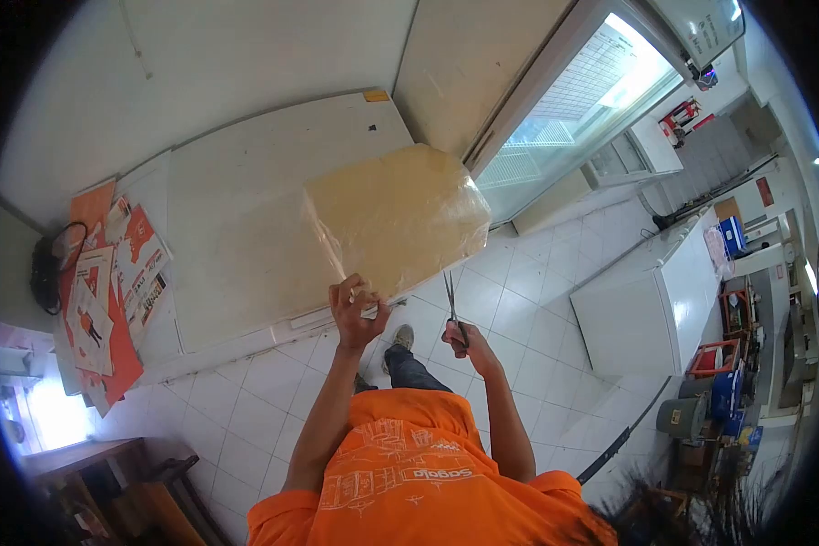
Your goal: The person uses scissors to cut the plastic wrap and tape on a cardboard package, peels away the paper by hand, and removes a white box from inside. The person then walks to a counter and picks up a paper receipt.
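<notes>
A large tan sheet with a shiny, clear plastic-like surface (396, 214) lies over the right end of the white counter (237, 237), its right part reaching past the counter's edge. My left hand (359, 311) is closed on the sheet's near edge, fingers bent and pinching it. My right hand (469, 344) is wrapped round the handles of a pair of scissors (450, 293). The blades point away from me, with their tips at the sheet's lower right edge.
Orange and white printed papers (109, 291) lie at the counter's left end beside a black cabled object (47, 273). A glass-door fridge (555, 118) stands beyond the sheet. To the right is a white chest-like unit (632, 314), with bins (681, 417) nearer me.
</notes>
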A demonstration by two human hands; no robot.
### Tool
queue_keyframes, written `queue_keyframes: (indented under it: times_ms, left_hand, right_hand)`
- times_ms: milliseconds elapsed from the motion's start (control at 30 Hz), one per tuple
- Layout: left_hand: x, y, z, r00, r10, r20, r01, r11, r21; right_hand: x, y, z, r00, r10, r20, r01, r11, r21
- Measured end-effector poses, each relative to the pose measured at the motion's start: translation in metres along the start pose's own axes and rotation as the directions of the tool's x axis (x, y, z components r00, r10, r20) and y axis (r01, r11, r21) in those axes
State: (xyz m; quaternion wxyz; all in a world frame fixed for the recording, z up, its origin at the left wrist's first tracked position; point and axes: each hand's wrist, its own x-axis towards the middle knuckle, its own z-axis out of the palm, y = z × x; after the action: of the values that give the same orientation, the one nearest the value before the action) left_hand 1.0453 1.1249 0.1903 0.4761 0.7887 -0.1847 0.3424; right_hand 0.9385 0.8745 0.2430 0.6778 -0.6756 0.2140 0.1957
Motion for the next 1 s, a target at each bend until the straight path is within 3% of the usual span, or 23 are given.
queue_keyframes:
  times_ms: [167, 267, 467, 567, 633, 800, 867, 900, 967, 1000]
  left_hand:
    - [-0.001, -0.001, 0.004, 1.0, 0.005, -0.021, -0.004, 0.999, 0.046]
    - [0.001, 0.002, 0.006, 0.999, -0.01, -0.043, 0.011, 1.0, 0.027]
    - [0.0, -0.002, 0.01, 0.998, 0.005, -0.061, -0.002, 0.999, 0.044]
    - [-0.004, -0.004, 0.009, 1.0, -0.005, -0.025, 0.006, 0.999, 0.036]
    - [-0.005, -0.006, 0.009, 1.0, 0.0, -0.031, 0.001, 0.999, 0.032]
    - [0.001, 0.001, 0.009, 0.999, -0.022, -0.042, 0.023, 0.999, 0.023]
    - [0.023, 0.025, 0.001, 0.999, -0.026, -0.038, 0.035, 0.97, 0.241]
    - [0.034, 0.036, -0.002, 0.999, -0.021, -0.036, 0.029, 0.971, 0.235]
    - [0.048, 0.052, -0.005, 0.982, -0.127, 0.137, 0.057, 0.902, 0.427]
    - [0.05, 0.051, 0.001, 0.982, -0.126, 0.139, 0.055, 0.903, 0.426]
  right_hand:
    - [0.006, 0.004, -0.006, 0.994, -0.021, 0.106, 0.018, 0.999, 0.03]
    - [0.011, 0.006, -0.007, 0.995, 0.0, 0.1, -0.003, 1.0, 0.029]
    - [0.039, 0.007, -0.002, 0.991, -0.133, 0.013, 0.134, 0.982, -0.133]
    - [0.036, 0.001, -0.003, 0.993, -0.122, 0.009, 0.122, 0.987, -0.107]
    - [0.024, 0.0, -0.007, 0.999, -0.03, 0.026, 0.03, 1.0, -0.009]
    - [0.015, 0.005, -0.014, 0.992, -0.05, 0.112, 0.038, 0.994, 0.107]
    - [0.012, 0.002, -0.015, 0.991, -0.085, 0.107, 0.069, 0.988, 0.142]
    - [0.011, 0.001, -0.018, 0.989, -0.079, 0.126, 0.065, 0.992, 0.11]
    - [0.01, 0.0, -0.025, 0.987, -0.073, 0.142, 0.062, 0.995, 0.08]
    - [0.009, -0.001, -0.027, 0.988, -0.055, 0.145, 0.048, 0.998, 0.052]
